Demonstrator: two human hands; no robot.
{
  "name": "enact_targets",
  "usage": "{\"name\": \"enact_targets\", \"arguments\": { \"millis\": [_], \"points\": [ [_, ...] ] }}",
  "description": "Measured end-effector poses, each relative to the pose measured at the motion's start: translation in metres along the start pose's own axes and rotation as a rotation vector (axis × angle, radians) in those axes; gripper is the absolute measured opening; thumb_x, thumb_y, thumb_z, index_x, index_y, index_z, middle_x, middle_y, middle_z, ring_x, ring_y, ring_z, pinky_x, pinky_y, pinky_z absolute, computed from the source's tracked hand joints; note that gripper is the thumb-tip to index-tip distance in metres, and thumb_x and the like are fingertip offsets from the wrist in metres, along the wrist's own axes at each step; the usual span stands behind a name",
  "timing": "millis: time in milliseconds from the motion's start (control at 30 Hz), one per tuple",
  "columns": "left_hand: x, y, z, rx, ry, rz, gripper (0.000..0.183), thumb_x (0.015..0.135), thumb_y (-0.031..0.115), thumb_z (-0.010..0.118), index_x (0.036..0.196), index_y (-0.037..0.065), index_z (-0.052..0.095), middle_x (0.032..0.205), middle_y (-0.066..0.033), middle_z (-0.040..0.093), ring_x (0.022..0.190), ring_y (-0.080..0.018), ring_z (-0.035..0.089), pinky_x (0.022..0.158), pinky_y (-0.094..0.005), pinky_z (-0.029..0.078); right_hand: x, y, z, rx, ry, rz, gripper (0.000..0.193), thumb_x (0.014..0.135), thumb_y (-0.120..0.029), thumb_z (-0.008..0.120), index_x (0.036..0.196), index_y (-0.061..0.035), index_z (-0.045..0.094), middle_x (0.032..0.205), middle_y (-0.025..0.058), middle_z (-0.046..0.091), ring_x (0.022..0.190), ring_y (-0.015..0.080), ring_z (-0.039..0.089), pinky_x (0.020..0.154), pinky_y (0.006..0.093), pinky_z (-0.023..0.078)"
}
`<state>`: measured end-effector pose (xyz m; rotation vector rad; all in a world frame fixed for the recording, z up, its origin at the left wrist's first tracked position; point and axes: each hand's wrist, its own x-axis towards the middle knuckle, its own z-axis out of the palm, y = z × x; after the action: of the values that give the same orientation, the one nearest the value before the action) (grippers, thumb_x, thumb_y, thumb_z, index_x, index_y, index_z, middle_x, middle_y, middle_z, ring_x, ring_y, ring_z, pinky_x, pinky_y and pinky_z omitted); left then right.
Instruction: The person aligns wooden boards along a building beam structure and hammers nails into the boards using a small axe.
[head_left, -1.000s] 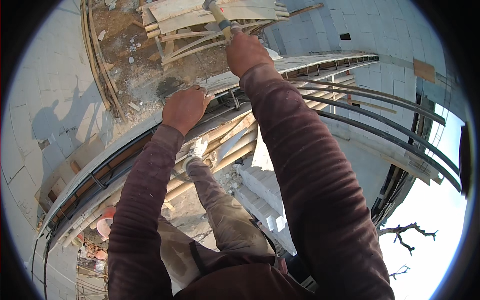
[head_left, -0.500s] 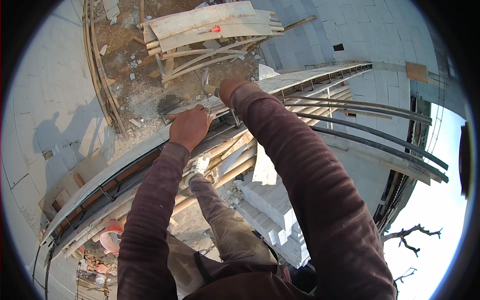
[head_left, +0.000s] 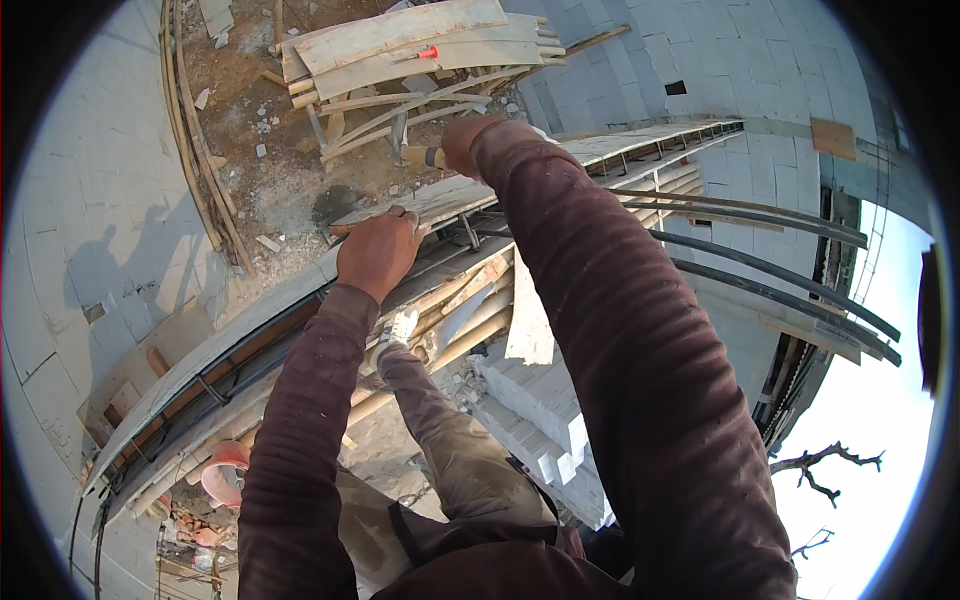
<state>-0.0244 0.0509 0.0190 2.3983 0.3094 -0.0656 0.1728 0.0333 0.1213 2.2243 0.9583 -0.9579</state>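
Note:
My right hand point(head_left: 468, 148) is closed round the tan-and-dark handle of a hammer point(head_left: 420, 156). The hammer's grey metal head points away from me, above the far side of the long form board point(head_left: 455, 198). Nearer and to the left, my left hand point(head_left: 378, 252) grips the top edge of that board with bent fingers; the fingertips are partly hidden. Steel rebar point(head_left: 468, 232) runs in the narrow trough just on my side of the board.
Bamboo poles point(head_left: 470, 340) and stacked pale blocks point(head_left: 530, 410) lie below me. Long dark bars point(head_left: 780, 250) jut out at right. Beyond the board stands a plank-topped scaffold point(head_left: 420, 55) carrying a red-handled tool point(head_left: 428, 52). A red bucket point(head_left: 225, 475) is at lower left.
My right hand has lifted up and slightly to the right with the hammer, away from the board. My left hand stays almost in place on the board's edge.

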Motion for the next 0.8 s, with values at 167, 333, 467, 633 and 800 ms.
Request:
{"name": "enact_targets", "arguments": {
  "millis": [167, 333, 467, 633, 800],
  "points": [
    [0.0, -0.001, -0.002, 0.011, -0.009, 0.02, 0.038, 0.102, 0.036, 0.056, 0.101, 0.001, 0.07, 0.101, -0.0157, 0.069, 0.087, -0.0373, 0.069, 0.077, -0.048, 0.056, 0.01, 0.006, 0.021, 0.241, 0.299, 0.154, 0.033, 0.097, -0.023, 0.058, 0.127, -0.0104, 0.069, 0.128, 0.0156, 0.068, 0.118, 0.0359, 0.066, 0.099, 0.046, 0.052],
    [0.002, 0.0, -0.002, 0.026, 0.0, 0.019, 0.038, 0.102, 0.037, 0.056, 0.099, 0.001, 0.07, 0.1, -0.0157, 0.069, 0.088, -0.0374, 0.069, 0.078, -0.0479, 0.056, 0.018, 0.012, 0.031, -0.192, -0.044, -0.011, 0.027, 0.093, -0.017, 0.065, 0.114, -0.0033, 0.073, 0.114, 0.0201, 0.073, 0.109, 0.0343, 0.071, 0.093, 0.043, 0.056],
    [0.0, 0.001, -0.003, -0.001, -0.015, 0.009, 0.038, 0.102, 0.037, 0.057, 0.102, 0.001, 0.07, 0.101, -0.0159, 0.069, 0.088, -0.0372, 0.069, 0.079, -0.0472, 0.056, 0.024, 0.022, 0.025, 0.343, 0.194, 0.241, 0.041, 0.1, -0.028, 0.056, 0.139, -0.0172, 0.065, 0.146, 0.0125, 0.058, 0.134, 0.0304, 0.057, 0.109, 0.0482, 0.047],
    [0.002, 0.004, -0.007, 0.031, -0.032, -0.014, 0.039, 0.101, 0.037, 0.058, 0.106, 0.001, 0.071, 0.106, -0.0168, 0.07, 0.091, -0.0369, 0.07, 0.08, -0.0462, 0.057, 0.032, -0.002, 0.042, -0.054, -0.033, 0.069, 0.038, 0.092, -0.021, 0.064, 0.127, -0.0094, 0.071, 0.118, 0.0165, 0.073, 0.112, 0.035, 0.069, 0.094, 0.0444, 0.055],
    [-0.002, 0.007, -0.007, 0.015, 0.03, -0.011, 0.037, 0.099, 0.036, 0.062, 0.109, 0.002, 0.071, 0.112, -0.0178, 0.07, 0.094, -0.0378, 0.069, 0.082, -0.046, 0.057, -0.006, -0.004, 0.015, 0.179, 0.15, 0.008, 0.031, 0.091, -0.014, 0.063, 0.119, -0.0041, 0.071, 0.116, 0.0183, 0.073, 0.111, 0.0358, 0.069, 0.092, 0.0439, 0.056]
  ]
}}
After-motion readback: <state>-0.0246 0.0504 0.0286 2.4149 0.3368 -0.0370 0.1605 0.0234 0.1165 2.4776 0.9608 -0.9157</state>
